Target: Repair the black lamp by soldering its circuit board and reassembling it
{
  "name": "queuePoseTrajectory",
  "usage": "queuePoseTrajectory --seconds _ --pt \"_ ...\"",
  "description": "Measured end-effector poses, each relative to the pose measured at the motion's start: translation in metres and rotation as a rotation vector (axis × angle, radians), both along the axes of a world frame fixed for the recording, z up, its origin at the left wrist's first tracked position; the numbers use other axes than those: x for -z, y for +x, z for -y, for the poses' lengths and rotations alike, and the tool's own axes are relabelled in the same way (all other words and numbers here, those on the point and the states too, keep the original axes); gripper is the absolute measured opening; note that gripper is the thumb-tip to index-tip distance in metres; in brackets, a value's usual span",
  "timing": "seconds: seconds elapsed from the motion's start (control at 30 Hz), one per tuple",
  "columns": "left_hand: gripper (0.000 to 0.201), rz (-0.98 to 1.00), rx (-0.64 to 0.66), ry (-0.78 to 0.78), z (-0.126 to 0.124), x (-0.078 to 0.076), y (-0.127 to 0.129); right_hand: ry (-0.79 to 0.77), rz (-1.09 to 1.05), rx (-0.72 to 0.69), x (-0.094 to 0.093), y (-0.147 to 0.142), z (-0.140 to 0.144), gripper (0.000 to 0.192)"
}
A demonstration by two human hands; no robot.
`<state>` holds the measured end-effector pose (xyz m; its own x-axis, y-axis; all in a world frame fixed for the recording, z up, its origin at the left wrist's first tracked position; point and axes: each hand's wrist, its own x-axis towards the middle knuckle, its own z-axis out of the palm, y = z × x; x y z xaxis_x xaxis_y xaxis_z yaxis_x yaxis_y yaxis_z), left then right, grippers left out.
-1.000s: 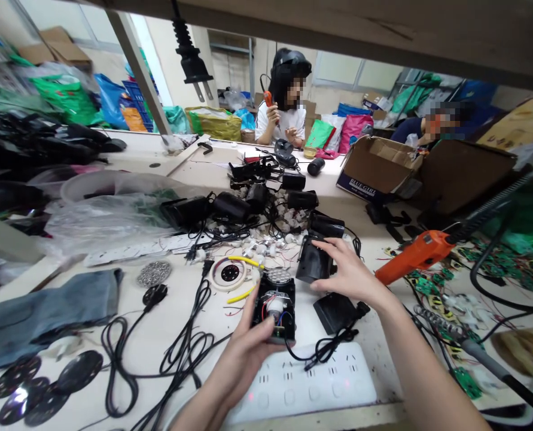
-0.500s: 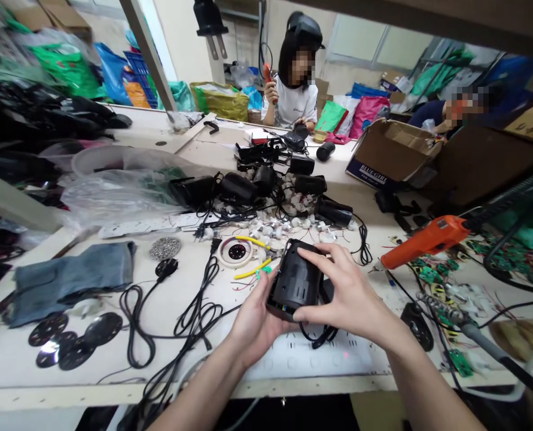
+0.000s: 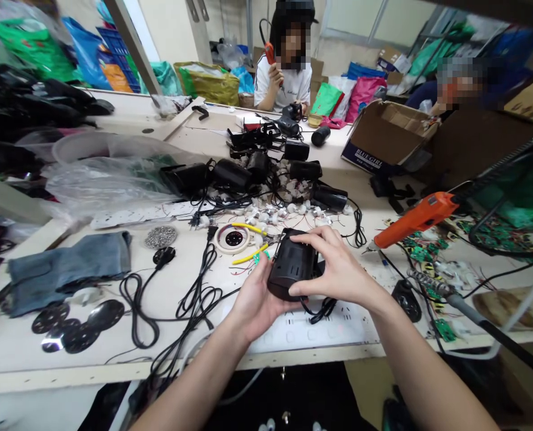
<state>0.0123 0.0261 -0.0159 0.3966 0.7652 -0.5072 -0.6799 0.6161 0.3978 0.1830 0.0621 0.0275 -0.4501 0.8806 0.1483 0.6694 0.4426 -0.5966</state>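
Head view: left hand cupped under and behind a black plastic housing, right hand spread over its top and near side, both clamped on it from opposite sides, probably to press two shell halves together. Housing held just above the near edge of the table, over a white power strip, with a thin black cord dangling from beneath it onto the strip. Close behind, yellow-handled pliers and a round spool within easy reach. Off to the right, an orange power screwdriver hanging on its cable over green circuit boards. To the left, coiled black cables, a grey cloth and dark discs. Further back, a heap of similar black units tangled in wire, a cardboard box, and another person seated across the table. Little bare surface anywhere; freest room right in front, between strip and pliers.
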Motion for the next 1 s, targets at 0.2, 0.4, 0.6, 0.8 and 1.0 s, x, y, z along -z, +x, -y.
queuePoseTrajectory --seconds 0.2,0.4,0.6,0.8,1.0 --pt "0.049 0.002 0.004 0.015 0.001 -0.003 0.002 -0.006 -0.006 -0.001 0.002 0.002 0.0 0.077" --pt "0.051 -0.015 0.009 -0.011 0.0 -0.006 0.003 -0.019 -0.022 -0.003 0.004 0.003 -0.001 0.077" --pt "0.052 -0.002 0.015 0.004 -0.002 -0.007 0.003 -0.04 -0.03 0.02 0.01 0.005 0.0 0.079" --pt "0.052 -0.016 0.012 0.006 -0.002 -0.009 0.004 -0.069 -0.054 0.034 0.013 0.006 0.001 0.079" --pt "0.047 -0.015 0.012 0.033 0.0 -0.009 0.004 -0.096 -0.089 0.028 0.012 0.007 0.001 0.078"
